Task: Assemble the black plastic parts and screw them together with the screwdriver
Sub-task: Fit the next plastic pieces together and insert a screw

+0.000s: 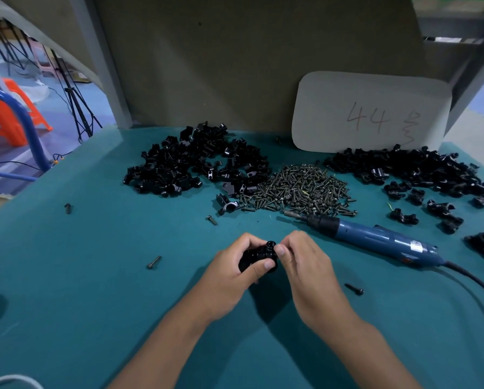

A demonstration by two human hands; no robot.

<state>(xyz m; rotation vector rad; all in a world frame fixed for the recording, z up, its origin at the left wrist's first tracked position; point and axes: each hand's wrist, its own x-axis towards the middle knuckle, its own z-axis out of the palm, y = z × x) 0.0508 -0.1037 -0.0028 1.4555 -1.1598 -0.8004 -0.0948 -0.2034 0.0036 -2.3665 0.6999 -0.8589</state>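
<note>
Both hands met over the green mat [95, 262], near its middle. Left hand [232, 273] wrapped round the black part [259, 256], thumb across its front. The part's long axis ran left-low to right-high, and its round end faced up toward the right hand [299, 265]. Right thumb and forefinger pinched at that round end; what they held there was too small to tell.

Screwdriver [375, 238] lay on the mat just right of the hands, bit pointing left and away toward the screw pile [299, 189], cord trailing off right. Loose parts heap [196, 161] lay far left of the screws, a second heap [420, 172] far right. No containers; everything lay loose. Stray screws [154, 262] lay scattered nearby.
</note>
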